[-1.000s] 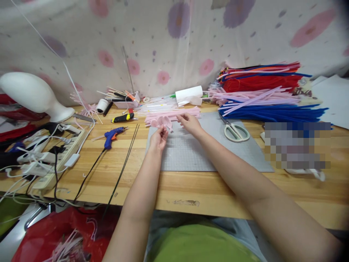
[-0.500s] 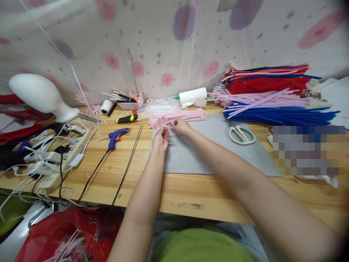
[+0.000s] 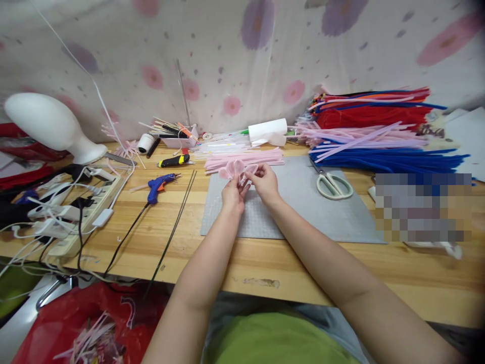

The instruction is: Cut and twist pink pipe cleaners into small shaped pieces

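A pink flower of pipe-cleaner petals [image 3: 235, 169] is pinched at its base by my left hand [image 3: 233, 196], petals facing up. At its right side, my right hand [image 3: 267, 183] pinches a single looped pink petal [image 3: 251, 169] between thumb and fingers. Both hands are close together above the grey cutting mat [image 3: 303, 212]. Just behind them lies a bundle of pink pipe cleaners [image 3: 261, 157]. Whether the single petal is joined to the flower is hidden by my fingers.
Right of my hands lie scissors [image 3: 334, 186] and piles of blue pipe cleaners [image 3: 397, 159] and red ones [image 3: 348, 120]. To the left are a blue glue gun [image 3: 156, 188], thin dark stems [image 3: 176, 230], a utility knife [image 3: 173, 161], a power strip [image 3: 70, 243] and a white foam head [image 3: 49, 119].
Both hands and the flower have moved slightly right. The single petal in my right hand has turned to show its looped outline beside the flower. The view has shifted a little.
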### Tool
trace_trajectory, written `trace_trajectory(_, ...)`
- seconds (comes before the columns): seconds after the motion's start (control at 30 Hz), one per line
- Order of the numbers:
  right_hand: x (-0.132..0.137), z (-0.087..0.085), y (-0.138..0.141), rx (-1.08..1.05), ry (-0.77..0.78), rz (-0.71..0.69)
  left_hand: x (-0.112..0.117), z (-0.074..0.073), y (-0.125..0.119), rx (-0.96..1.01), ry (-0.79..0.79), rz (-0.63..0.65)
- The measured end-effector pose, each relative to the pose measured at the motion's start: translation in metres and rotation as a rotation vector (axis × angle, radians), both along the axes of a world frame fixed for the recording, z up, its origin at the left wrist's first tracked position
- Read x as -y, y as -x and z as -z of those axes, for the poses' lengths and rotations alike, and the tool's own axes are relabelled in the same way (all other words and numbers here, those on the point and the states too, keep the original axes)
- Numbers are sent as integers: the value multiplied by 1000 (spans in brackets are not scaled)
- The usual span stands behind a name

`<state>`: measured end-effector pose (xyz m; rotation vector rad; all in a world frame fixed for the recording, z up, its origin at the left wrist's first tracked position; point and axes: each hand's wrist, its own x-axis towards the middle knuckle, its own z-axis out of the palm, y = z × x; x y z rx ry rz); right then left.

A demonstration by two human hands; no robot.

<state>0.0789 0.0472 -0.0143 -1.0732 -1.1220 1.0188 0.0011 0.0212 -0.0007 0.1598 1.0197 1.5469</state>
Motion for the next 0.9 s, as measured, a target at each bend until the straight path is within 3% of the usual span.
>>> trace_trajectory(0.17, 1, 3, 2, 112, -34, 82, 0, 3, -6, 96, -11, -58)
trace_trajectory(0.6, 8, 5, 10, 246, -32, 61, 0, 1, -12, 200, -7, -145)
trace_trajectory(0.9, 8, 6, 9, 263, -31, 33, -3, 10, -12, 247, -29, -92)
